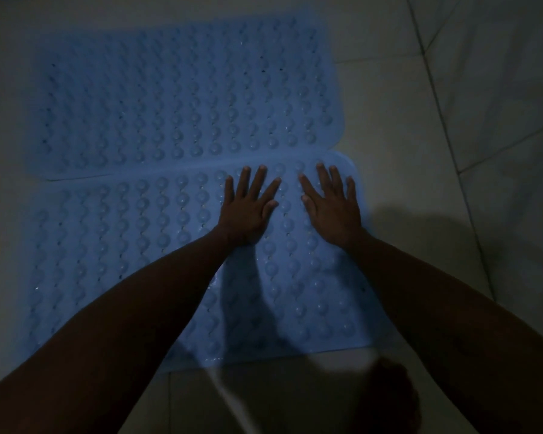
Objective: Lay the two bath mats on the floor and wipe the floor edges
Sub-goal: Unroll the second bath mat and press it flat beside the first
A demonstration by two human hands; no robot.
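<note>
Both hands lie flat with fingers spread, the left hand point(248, 211) and right hand point(333, 208) side by side, pressing on the near mat point(123, 245) close to its far edge. The far mat point(170, 95) lies flat just beyond, its edge touching the near mat, both on the pale tiled floor point(420, 151).
</note>
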